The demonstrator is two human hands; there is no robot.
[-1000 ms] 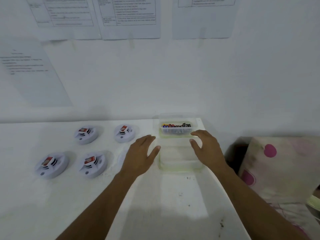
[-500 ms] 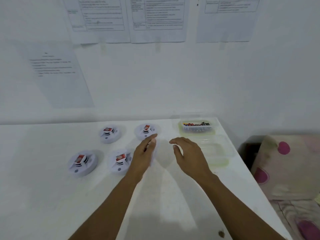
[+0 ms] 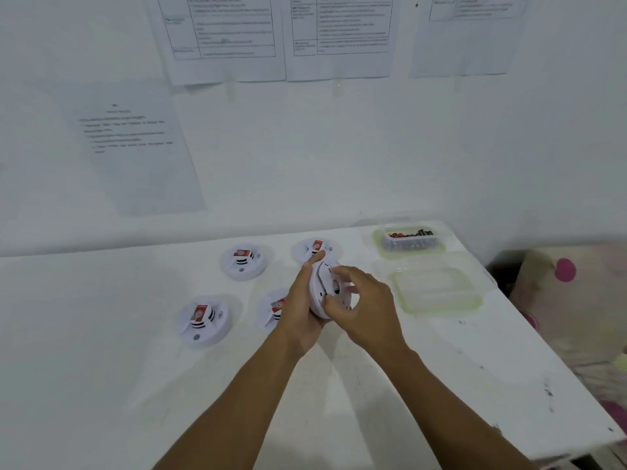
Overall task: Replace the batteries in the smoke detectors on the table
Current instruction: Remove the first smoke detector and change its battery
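A white round smoke detector (image 3: 322, 286) is lifted off the white table (image 3: 101, 385) and tilted on edge. My left hand (image 3: 300, 310) grips it from the left and below. My right hand (image 3: 364, 305) holds its right side, fingers on its underside. Several more detectors with red labels lie flat on the table: one far left (image 3: 205, 322), one behind it (image 3: 243, 262), one at the back (image 3: 314, 249) and one partly hidden by my left hand (image 3: 271, 308). A clear box of batteries (image 3: 409, 237) stands at the back right.
The box's clear lid with a green rim (image 3: 437, 288) lies open side up in front of the box. The table's right edge drops off to a spotted pink and cream cushion (image 3: 570, 286). Printed sheets (image 3: 339, 35) hang on the white wall behind.
My hands left the lid and box, moved left, and picked up a detector from the table; it now sits tilted between both hands. The view has shifted left.
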